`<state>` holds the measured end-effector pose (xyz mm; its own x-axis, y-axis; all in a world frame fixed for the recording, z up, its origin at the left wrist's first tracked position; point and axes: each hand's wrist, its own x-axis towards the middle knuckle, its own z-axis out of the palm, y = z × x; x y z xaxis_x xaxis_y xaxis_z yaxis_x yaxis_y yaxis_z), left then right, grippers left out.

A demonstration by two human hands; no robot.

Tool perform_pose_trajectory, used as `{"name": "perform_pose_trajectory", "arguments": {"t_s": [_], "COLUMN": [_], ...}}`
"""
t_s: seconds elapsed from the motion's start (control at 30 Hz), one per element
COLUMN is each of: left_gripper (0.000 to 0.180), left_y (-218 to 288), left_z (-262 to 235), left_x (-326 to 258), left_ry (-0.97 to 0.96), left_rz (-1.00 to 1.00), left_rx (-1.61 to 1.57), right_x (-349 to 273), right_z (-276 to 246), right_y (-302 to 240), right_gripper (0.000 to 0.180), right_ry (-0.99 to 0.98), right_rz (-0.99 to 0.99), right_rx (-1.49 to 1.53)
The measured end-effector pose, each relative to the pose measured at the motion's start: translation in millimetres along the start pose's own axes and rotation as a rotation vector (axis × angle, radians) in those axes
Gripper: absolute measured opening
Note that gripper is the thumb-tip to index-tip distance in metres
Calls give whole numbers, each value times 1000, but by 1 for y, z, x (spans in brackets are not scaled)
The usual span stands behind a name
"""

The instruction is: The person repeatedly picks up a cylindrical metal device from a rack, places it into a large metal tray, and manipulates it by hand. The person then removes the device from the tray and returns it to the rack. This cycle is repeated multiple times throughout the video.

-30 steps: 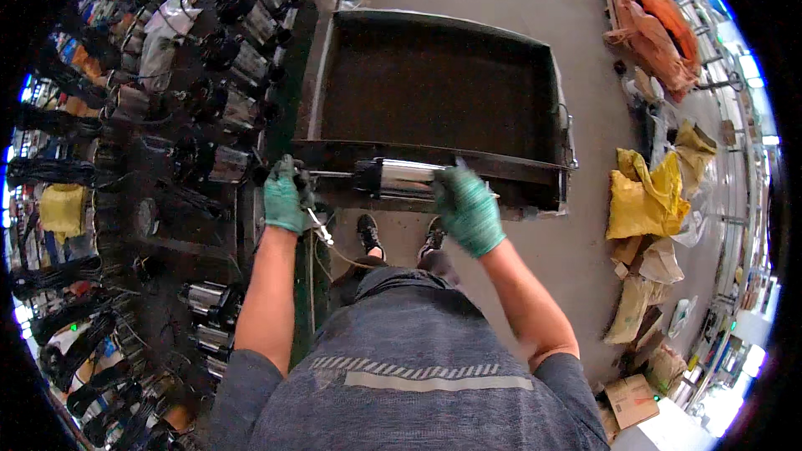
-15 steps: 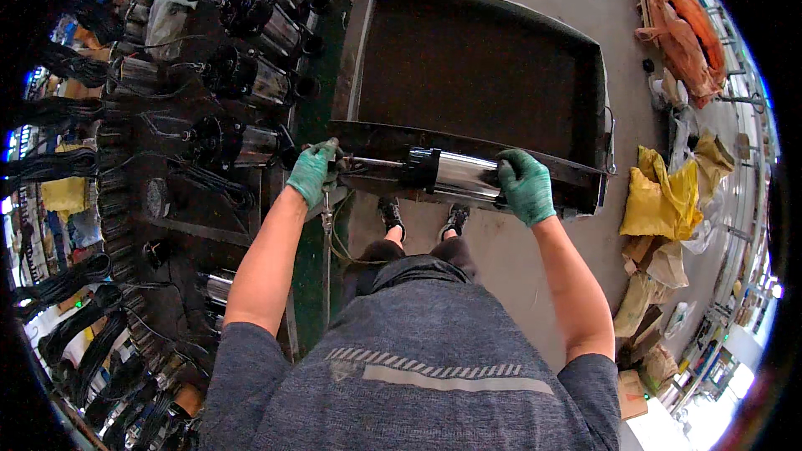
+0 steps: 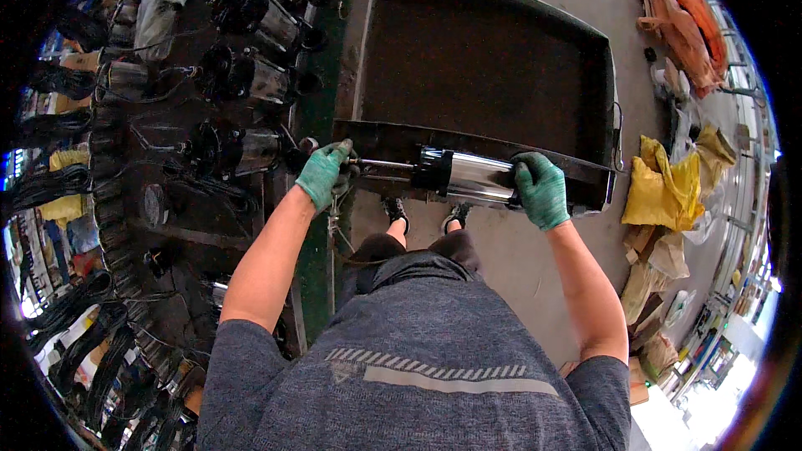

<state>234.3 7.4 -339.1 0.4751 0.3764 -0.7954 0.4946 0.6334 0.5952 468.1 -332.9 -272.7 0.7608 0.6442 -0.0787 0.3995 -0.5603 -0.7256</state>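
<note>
Reaching forward, my left grip (image 3: 322,174) clasps the rod (image 3: 388,164); my right grip (image 3: 544,190) holds the silver cylinder (image 3: 478,175) lying to its 9 o'clock.

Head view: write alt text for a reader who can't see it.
A green-gloved right hand grips one end of a shiny metal cylinder; the gloved left hand is at the far end of the slim rod extending from its other end. Beyond is a large, dark, open tray. Similar cylinders line the left side; a yellow sack lies at right.

A yellow sack (image 3: 666,190) lies on the grey floor (image 3: 522,259).
</note>
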Motion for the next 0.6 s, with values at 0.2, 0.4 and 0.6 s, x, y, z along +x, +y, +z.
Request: {"name": "perform_pose_trajectory", "arguments": {"t_s": [0.2,0.4,0.6], "left_gripper": [28,27,22], "left_y": [5,3,-1], "left_z": [5,7,7], "left_x": [-2,0,2], "left_ry": [-3,-13,61], "left_rz": [-23,-18,-29], "left_rx": [88,141,191], "right_x": [1,2,1], "right_z": [0,1,3], "right_y": [0,-8,-5], "right_gripper": [15,15,16], "right_ry": [14,20,22], "right_rz": [-45,-54,-40], "right_rx": [-56,-75,-80]}}
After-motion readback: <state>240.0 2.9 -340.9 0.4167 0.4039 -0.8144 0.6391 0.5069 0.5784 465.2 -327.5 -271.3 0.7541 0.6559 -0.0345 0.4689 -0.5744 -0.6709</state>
